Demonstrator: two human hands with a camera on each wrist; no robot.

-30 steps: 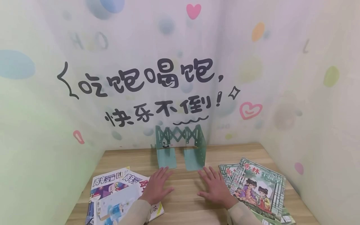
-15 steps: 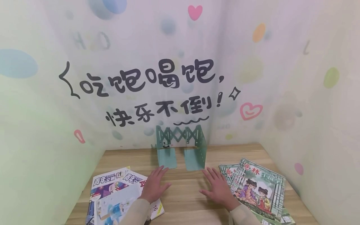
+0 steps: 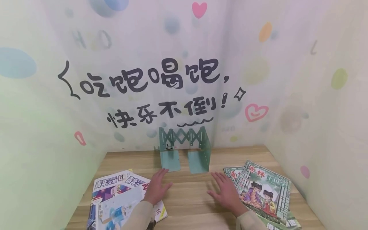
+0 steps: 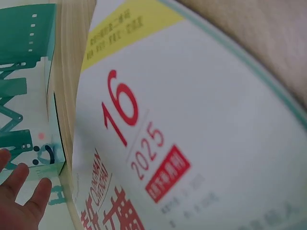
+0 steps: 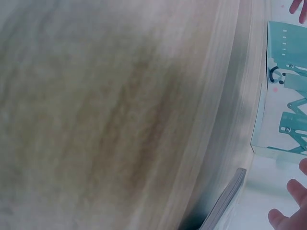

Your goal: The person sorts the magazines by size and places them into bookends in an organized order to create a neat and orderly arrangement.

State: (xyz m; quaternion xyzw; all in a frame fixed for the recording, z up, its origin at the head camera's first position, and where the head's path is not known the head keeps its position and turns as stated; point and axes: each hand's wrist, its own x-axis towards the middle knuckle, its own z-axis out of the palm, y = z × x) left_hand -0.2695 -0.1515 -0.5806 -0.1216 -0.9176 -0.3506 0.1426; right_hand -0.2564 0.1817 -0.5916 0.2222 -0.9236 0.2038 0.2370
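Near the back of the wooden table stands a green expandable bookend (image 3: 171, 160) with a scissor lattice between its two upright sides. In front of its left side is my left hand (image 3: 156, 189), fingers extended, by the inner edge of several fanned magazines (image 3: 118, 209). One magazine cover (image 4: 206, 96) fills most of the left wrist view, marked "16" and "2025". My right hand (image 3: 227, 195) has its fingers spread beside a second group of magazines (image 3: 265, 199) with green covers. Neither hand holds anything. Whether the palms touch the table is unclear.
The wooden table (image 3: 187, 204) shows bare wood between the two magazine groups. Behind it hangs a pale wall sheet (image 3: 184, 38) with dark lettering and coloured spots. Similar pale sheets close off both sides.
Both hands have drifted outward, away from each other, with the left hand's fingertips leaving the front of the bookend's left plate. The bookend and magazines stay put.
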